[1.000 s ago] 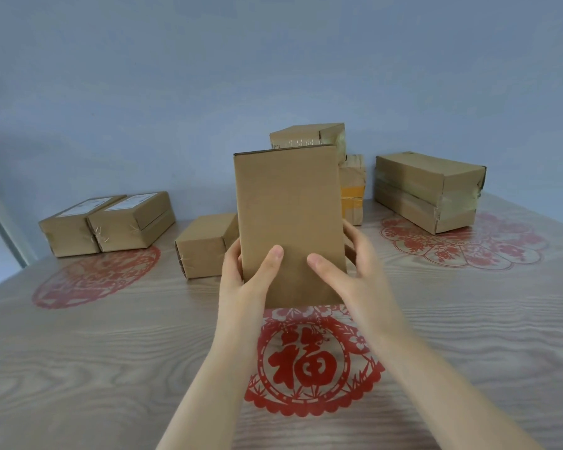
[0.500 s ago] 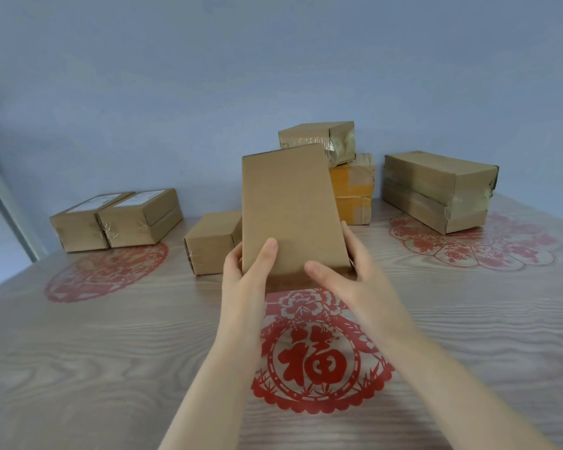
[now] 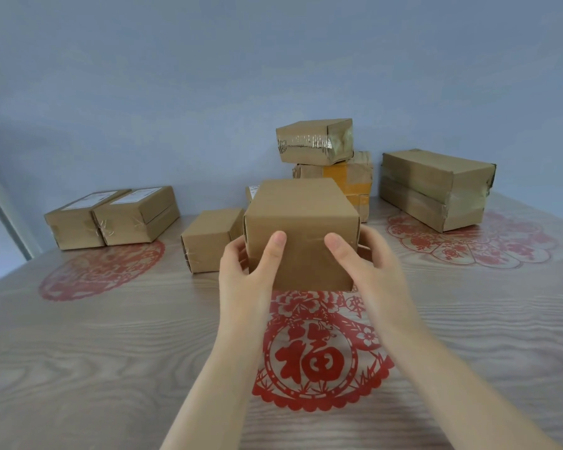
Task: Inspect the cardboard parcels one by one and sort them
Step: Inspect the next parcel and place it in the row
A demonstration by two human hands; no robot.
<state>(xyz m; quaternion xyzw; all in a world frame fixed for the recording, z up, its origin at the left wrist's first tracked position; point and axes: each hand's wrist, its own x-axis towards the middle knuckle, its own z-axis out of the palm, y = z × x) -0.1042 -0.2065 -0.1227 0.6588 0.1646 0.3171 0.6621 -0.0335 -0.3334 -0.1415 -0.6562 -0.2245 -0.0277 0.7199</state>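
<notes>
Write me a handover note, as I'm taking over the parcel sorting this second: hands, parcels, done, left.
Left hand and right hand both grip the plain parcel, thumbs on its near face, above the middle paper-cut; whether it touches the table is unclear.
Two labelled parcels sit side by side at the left paper-cut, a long parcel at the right paper-cut: probably sorted.
Seemingly left: the held one, the small parcel beside it, and the taped parcel stacked on the orange-taped parcel at the back.
</notes>
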